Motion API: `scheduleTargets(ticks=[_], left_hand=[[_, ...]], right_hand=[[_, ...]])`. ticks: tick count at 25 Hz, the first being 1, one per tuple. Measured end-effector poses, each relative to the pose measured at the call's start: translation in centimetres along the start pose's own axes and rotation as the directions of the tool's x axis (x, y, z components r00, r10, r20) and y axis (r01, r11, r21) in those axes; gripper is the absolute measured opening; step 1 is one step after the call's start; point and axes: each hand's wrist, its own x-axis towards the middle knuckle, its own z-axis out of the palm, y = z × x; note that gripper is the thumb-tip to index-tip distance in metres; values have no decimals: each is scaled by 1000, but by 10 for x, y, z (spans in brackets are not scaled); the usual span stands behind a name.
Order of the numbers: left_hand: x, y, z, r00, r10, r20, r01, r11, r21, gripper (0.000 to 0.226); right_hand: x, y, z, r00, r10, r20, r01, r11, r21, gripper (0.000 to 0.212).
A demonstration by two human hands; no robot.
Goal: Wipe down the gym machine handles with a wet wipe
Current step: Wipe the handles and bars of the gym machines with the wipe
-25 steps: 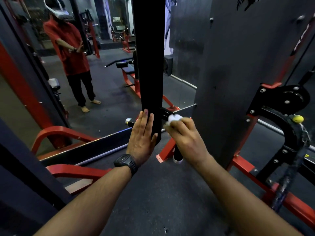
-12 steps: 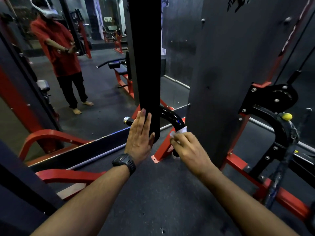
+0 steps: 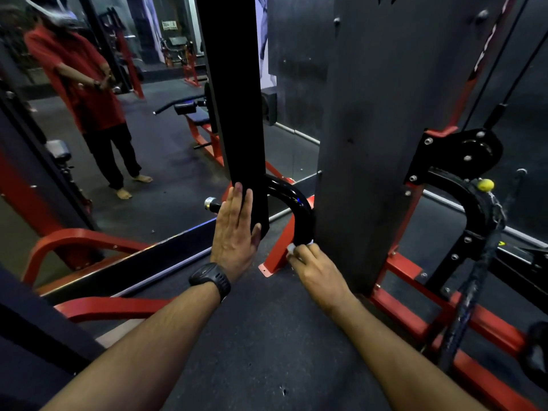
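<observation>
Your watch (image 3: 210, 280) sits on the left wrist. Your right hand (image 3: 318, 271) is curled round the wipe (image 3: 292, 247) (only white scraps show), pressing it to the lower end of the curved black handle (image 3: 296, 203). Your left hand (image 3: 235, 229) lies flat, fingers straight, against the black post (image 3: 237, 114). The mirror (image 3: 142, 161) stands beyond.

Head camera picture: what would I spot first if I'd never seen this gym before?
Right in the middle, the right hand presses a white wet wipe on the lower end of a shiny curved black handle, while the left hand lies flat against a black upright post. At upper left stands a person in a red shirt.
</observation>
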Motion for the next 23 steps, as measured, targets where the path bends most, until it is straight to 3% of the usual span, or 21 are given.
scheduleTargets(ticks=[2, 4, 5, 7, 9, 10, 11, 14, 18, 23], left_hand=[[1, 2, 1, 1000, 9, -2, -9, 1000, 11, 82], [1, 3, 2, 1000, 3, -7, -3, 1000, 5, 78], [2, 3, 2, 1000, -3, -7, 3, 1000, 2, 78], [1, 5, 3, 1000, -4, 2, 4, 1000, 1, 78], [0, 5, 3, 1000, -10, 12, 10, 1000, -9, 79], [-1, 5, 2, 1000, -17, 15, 17, 1000, -12, 80], [-1, 4, 2, 1000, -22, 17, 23, 1000, -10, 81], [-3, 2, 0, 1000, -14, 19, 14, 1000, -13, 77], [-6, 2, -1, 1000, -24, 9, 24, 1000, -10, 81], [-8, 2, -7, 1000, -19, -23, 19, 1000, 19, 89]], right_hand=[[-6, 0, -1, 997, 80, 5, -80, 995, 61, 27], [-12, -9, -6, 954, 300, 19, -297, 929, 220, 22], [-13, -14, -6, 884, 465, 55, -453, 821, 347, 22], [-13, -19, -2, 632, 759, 157, -681, 446, 581, 21], [-9, -24, 0, 395, 872, 289, -700, 81, 710, 19], [-6, -25, 0, 338, 874, 350, -679, -32, 733, 21], [-2, -26, 0, 317, 866, 386, -665, -87, 741, 23], [18, -21, -10, 320, 872, 372, -632, -96, 769, 33], [23, -3, -15, 430, 806, 406, -630, -54, 775, 31], [37, 3, -37, 518, 721, 460, -581, -98, 808, 26]])
